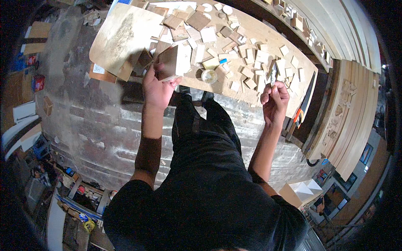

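Observation:
My left hand (157, 85) is closed round a block-like wooden piece (168, 62) with flat brown and pale faces, raised over the near edge of the workbench (247, 99). Between the fingertips of my right hand (276, 98), a thin, light-coloured stick (273, 75) points away from me; whether anything coats it is too small to tell. A small round tub (209, 76) with pale contents stands by the bench's near edge, between my hands. Many small wood offcuts (250, 56) lie scattered beyond them, and a small blue piece (223, 61) sits among these.
A large thin wooden sheet (125, 33) covers the bench's left end. At the right end rests a handsaw with an orange handle (298, 115). Long planks (347, 117) are stacked farther right. An open carton (299, 193) stands behind my right arm.

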The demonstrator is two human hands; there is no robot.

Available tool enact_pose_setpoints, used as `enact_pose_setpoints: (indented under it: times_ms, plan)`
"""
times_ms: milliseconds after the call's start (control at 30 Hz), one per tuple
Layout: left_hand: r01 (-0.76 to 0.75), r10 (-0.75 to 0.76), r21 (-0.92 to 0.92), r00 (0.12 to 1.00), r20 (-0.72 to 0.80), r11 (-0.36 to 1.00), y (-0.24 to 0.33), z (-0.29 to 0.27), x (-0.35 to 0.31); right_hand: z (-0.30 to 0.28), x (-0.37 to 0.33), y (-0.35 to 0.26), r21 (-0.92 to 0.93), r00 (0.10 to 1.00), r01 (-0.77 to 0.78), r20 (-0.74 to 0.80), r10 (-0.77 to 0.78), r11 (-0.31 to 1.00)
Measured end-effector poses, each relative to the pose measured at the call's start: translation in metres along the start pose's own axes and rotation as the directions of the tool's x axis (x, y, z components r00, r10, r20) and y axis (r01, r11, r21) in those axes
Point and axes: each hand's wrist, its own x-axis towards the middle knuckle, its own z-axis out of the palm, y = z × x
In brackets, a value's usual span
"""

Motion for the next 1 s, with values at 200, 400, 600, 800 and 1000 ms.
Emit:
enact_pose_setpoints:
  times_ms: [200,400,600,800,1000]
  plan:
    - [-0.005,0.012,0.097,0.998,-0.068,0.995,-0.012,0.017,-0.002,0.005,0.003,0.003,-0.097,0.999,-0.013,-0.034,0.010,0.995]
    - [0.174,-0.116,0.263,0.968,-0.224,0.949,-0.044,0.034,-0.006,0.029,-0.010,0.020,-0.138,0.991,-0.082,0.094,0.095,0.987]
    - [0.237,-0.222,0.239,0.971,-0.088,0.942,-0.071,0.045,-0.025,0.054,-0.001,0.015,-0.184,0.975,-0.040,0.210,0.079,0.982]
    - [0.106,-0.058,0.294,0.984,-0.168,0.950,-0.076,0.071,-0.028,0.063,-0.022,0.004,-0.339,0.930,-0.021,0.338,0.142,0.941]
    - [0.080,-0.084,0.309,0.996,-0.001,0.948,-0.060,0.056,-0.031,0.064,-0.008,0.005,-0.172,0.929,0.090,0.370,-0.020,0.981]
